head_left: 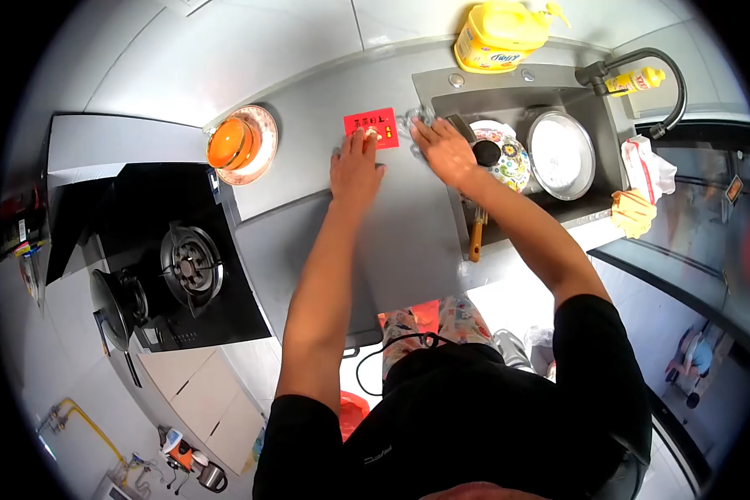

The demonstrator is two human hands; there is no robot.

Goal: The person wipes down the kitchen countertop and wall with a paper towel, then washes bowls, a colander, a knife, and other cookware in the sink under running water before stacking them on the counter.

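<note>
A red card with dark lettering and gold marks [385, 119] lies on the grey counter. My left hand [357, 173] rests on the card's lower left part, fingers stretched out and fingertips touching it. Just right of the card, my right hand [447, 152] presses its fingers on a crumpled, greyish see-through piece, perhaps plastic [404, 125], close to the sink's left edge. Part of that piece is hidden under the fingers.
Right of my hands, the sink [550, 98] holds a patterned plate [517, 167] and a round metal pan [562, 156]. A yellow jug [500, 37] stands behind it. Orange bowls [232, 143] sit on a plate at left, near the gas stove [190, 262].
</note>
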